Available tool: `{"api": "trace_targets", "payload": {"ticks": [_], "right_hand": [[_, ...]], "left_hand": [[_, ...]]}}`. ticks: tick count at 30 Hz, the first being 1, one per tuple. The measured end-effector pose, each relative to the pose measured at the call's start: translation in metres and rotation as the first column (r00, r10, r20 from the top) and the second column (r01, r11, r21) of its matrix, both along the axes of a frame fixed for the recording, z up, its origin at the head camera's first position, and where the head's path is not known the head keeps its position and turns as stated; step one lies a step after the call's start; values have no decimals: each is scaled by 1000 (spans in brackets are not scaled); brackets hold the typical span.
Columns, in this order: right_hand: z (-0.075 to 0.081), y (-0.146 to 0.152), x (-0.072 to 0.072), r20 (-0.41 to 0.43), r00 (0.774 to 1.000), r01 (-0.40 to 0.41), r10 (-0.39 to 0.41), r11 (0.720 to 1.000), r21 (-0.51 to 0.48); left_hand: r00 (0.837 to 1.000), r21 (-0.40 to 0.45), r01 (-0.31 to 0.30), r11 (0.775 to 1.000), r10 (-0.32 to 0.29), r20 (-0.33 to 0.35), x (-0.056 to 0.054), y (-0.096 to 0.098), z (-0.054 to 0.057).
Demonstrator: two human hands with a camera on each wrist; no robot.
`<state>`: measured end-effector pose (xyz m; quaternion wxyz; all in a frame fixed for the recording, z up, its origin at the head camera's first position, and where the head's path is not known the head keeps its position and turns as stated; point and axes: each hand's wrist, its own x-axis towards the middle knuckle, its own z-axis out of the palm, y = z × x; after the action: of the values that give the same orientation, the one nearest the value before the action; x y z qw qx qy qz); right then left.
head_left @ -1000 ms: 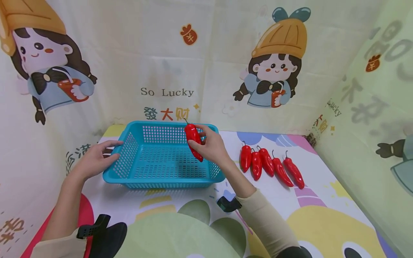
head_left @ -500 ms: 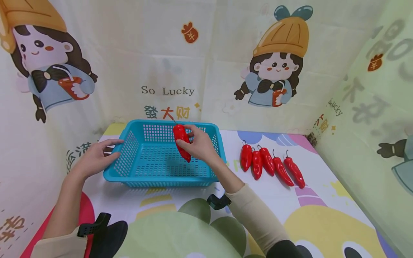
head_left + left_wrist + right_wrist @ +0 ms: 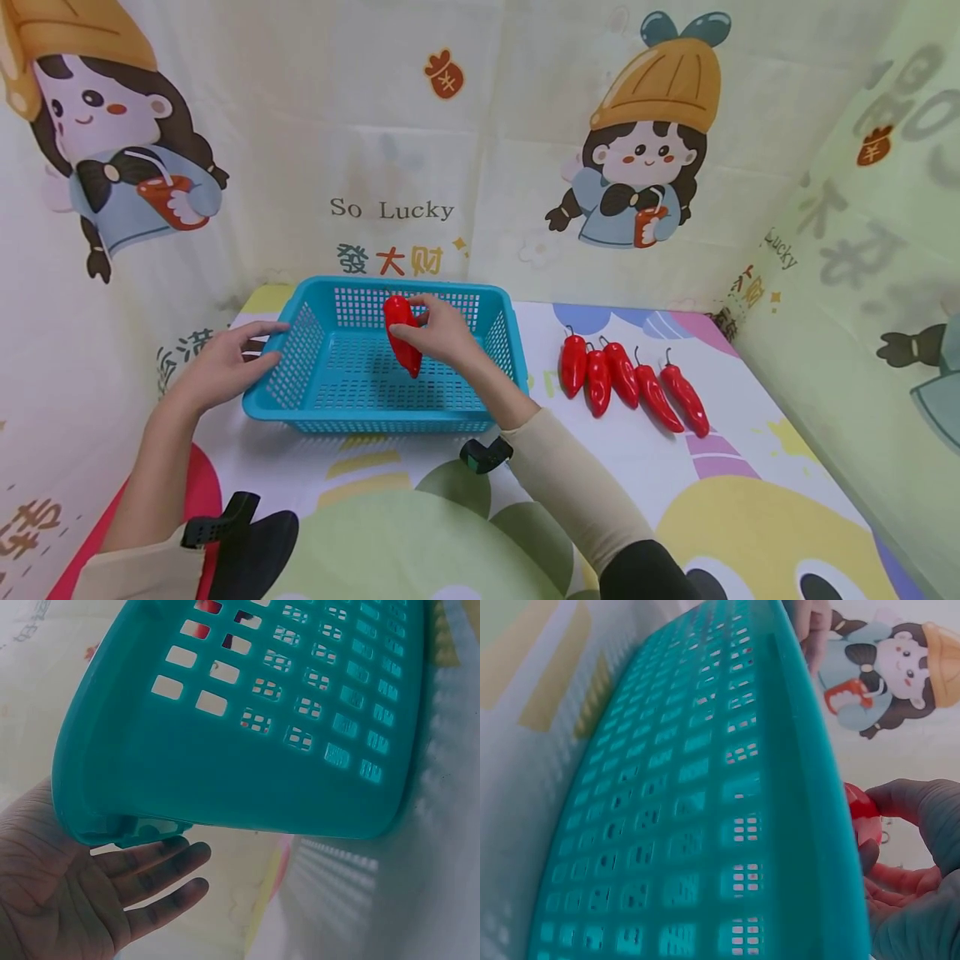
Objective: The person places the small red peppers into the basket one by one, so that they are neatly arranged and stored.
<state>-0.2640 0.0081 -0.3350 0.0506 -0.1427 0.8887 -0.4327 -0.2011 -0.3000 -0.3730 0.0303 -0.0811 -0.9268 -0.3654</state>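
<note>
Over the blue plastic basket (image 3: 386,417), my right hand (image 3: 442,333) pinches a glossy red chili pepper (image 3: 401,333), its tip pointing down. In the right wrist view the basket's side wall (image 3: 697,780) hides part of that pepper (image 3: 862,814) and some fingers of the hand (image 3: 922,855). My left hand (image 3: 225,362) rests at the basket's left rim. The left wrist view has this hand (image 3: 90,892) with several fingers nearly straight beside the rim corner, the thumb hidden. Several red chili peppers (image 3: 621,375) lie in a row right of the basket.
A printed cloth (image 3: 420,517) covers the table. Behind it rises a cream curtain (image 3: 495,150) with cartoon figures, close to the basket's far rim, and another curtain (image 3: 832,350) runs along the right side.
My right hand has moved left with the chili pepper, from the basket's right part toward its middle, and slightly lower. The left hand stays at the rim.
</note>
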Motion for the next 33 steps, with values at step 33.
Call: {"api": "trace_targets", "payload": {"ticks": [33], "right_hand": [[-10, -79, 4, 487, 871, 185, -71, 964, -189]], "left_hand": [[1000, 5, 22, 1000, -22, 9, -1, 1, 4]]}}
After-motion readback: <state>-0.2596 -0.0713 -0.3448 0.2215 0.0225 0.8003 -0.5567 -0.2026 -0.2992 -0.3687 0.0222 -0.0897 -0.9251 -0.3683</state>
